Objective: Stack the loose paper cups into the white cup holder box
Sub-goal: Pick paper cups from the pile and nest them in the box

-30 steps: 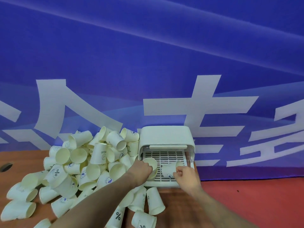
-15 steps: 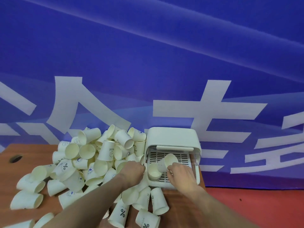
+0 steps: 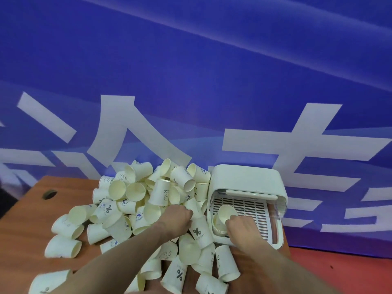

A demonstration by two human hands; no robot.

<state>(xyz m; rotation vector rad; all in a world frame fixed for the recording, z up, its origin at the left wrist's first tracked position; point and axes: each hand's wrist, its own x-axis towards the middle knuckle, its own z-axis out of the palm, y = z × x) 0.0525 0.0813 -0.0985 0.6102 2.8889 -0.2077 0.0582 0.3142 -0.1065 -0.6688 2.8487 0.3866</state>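
Note:
The white cup holder box (image 3: 248,177) stands at the right end of the table, its lid raised over a slotted tray. A short stack of cups (image 3: 219,225) sits in the tray's near left corner. My right hand (image 3: 242,227) holds a paper cup (image 3: 227,212) tilted over that stack. A big heap of loose paper cups (image 3: 148,200) fills the table to the left of the box. My left hand (image 3: 176,217) reaches into the heap, its fingers curled around a cup (image 3: 194,205) at the heap's right edge.
The wooden table (image 3: 25,230) has a round cable hole (image 3: 49,194) at its far left. A blue banner with white characters (image 3: 191,92) hangs right behind the table. Red floor (image 3: 339,272) lies to the right, beyond the table edge.
My right hand has carried its cup left and down onto the stack in the tray. My left hand has left the tray and moved into the heap.

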